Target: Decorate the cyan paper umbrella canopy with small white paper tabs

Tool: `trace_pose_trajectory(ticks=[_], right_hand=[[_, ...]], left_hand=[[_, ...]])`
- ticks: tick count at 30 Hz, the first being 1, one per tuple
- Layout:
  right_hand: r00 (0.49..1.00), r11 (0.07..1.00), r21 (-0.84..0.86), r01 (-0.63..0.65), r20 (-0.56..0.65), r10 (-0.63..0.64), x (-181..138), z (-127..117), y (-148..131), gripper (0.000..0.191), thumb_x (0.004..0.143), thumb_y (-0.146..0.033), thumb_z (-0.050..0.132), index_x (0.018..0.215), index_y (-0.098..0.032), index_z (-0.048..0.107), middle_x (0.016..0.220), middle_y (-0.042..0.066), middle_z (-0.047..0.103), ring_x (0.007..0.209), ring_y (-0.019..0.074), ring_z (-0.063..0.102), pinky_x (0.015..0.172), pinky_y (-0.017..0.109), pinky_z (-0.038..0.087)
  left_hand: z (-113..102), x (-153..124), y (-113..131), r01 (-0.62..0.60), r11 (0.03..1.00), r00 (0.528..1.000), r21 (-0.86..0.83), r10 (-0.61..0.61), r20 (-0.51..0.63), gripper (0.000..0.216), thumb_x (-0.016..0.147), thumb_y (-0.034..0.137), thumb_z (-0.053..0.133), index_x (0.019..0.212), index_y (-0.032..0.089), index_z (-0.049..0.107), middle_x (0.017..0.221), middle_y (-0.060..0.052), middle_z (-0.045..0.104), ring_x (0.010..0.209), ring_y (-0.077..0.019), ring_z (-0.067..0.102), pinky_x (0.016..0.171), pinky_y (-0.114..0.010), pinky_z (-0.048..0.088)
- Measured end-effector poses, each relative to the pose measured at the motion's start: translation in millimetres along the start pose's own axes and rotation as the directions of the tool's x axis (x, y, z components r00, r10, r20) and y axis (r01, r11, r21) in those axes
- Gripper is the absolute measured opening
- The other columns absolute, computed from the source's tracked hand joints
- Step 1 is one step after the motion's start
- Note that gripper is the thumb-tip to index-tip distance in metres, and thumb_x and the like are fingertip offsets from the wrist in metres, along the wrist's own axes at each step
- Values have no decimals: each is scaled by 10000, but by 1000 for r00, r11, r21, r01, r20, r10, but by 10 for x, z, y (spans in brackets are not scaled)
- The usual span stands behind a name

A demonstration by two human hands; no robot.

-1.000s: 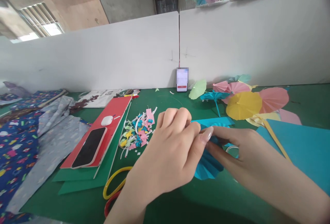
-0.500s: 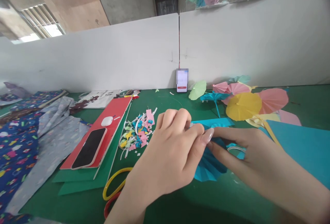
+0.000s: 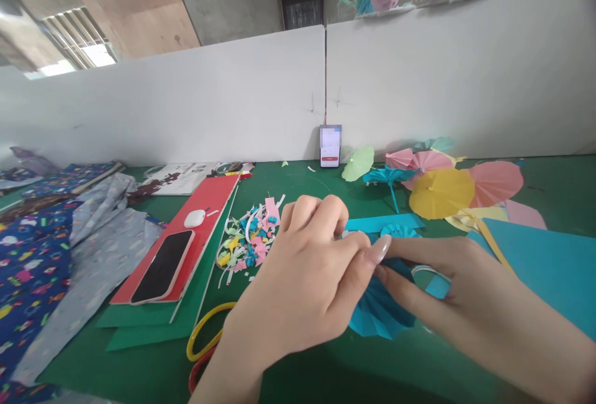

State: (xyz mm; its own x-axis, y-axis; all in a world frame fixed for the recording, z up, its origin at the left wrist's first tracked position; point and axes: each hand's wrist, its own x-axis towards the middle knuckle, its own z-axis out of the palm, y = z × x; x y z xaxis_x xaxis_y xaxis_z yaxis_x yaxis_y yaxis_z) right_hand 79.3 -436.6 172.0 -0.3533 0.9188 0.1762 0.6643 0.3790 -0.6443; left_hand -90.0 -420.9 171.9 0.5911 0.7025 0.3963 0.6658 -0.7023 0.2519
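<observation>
A pleated blue paper fan (image 3: 379, 311), round-edged like a small umbrella canopy, hangs below my meeting fingertips. My left hand (image 3: 314, 273) is closed over its top, thumb pressed against the curled fingers. From the right, my right hand (image 3: 447, 286) pinches the paper between thumb and forefinger. The gripped upper part of the fan is hidden behind my fingers. Just behind lie a blue paper strip (image 3: 384, 223) and another small pleated blue piece (image 3: 400, 230). Scissors (image 3: 205, 342) with yellow and red handles lie partly under my left wrist.
Paper umbrellas (image 3: 441, 194) in several colours stand at the back right, near blue sheets (image 3: 540, 267). Paper scraps (image 3: 251, 239) lie left of centre. A dark phone (image 3: 162, 267) rests on a red board (image 3: 214, 199); another phone (image 3: 330, 146) leans against the white partition (image 3: 209, 100).
The blue fan hangs slightly lower and shows more of its pleats below my fingers. Both hands keep their hold, with my right hand shifted a little.
</observation>
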Motion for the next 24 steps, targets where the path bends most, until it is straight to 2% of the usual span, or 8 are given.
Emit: trace_pose_trajectory(ticks=[8, 13, 24], right_hand=[[999, 999, -21, 43, -2, -43, 4, 15, 8, 198, 829, -191, 487, 730, -232, 652, 573, -45, 652, 420, 95, 503, 380, 188, 366], [1000, 1000, -16, 22, 19, -22, -7, 12, -6, 209, 834, -167, 479, 738, -219, 657, 596, -28, 663, 440, 104, 533, 403, 195, 397], [998, 998, -31, 49, 27, -48, -17, 8, 37, 219, 845, -186, 468, 736, -232, 653, 662, -31, 689, 501, 114, 578, 438, 200, 437]], left_hand=[[-10, -3, 11, -10, 999, 1000, 40, 11, -10, 347, 956, 275, 339, 708, 153, 548, 841, -39, 422, 785, -173, 330, 688, -357, 335], [-16, -10, 6, -11, 998, 1000, 56, 12, -14, 362, 955, 273, 339, 709, 153, 575, 851, -46, 429, 784, -176, 335, 686, -359, 338], [-33, -33, 15, -12, 999, 1000, 44, 13, -25, 362, 953, 272, 344, 666, 150, 529, 824, -36, 405, 765, -170, 325, 677, -352, 321]])
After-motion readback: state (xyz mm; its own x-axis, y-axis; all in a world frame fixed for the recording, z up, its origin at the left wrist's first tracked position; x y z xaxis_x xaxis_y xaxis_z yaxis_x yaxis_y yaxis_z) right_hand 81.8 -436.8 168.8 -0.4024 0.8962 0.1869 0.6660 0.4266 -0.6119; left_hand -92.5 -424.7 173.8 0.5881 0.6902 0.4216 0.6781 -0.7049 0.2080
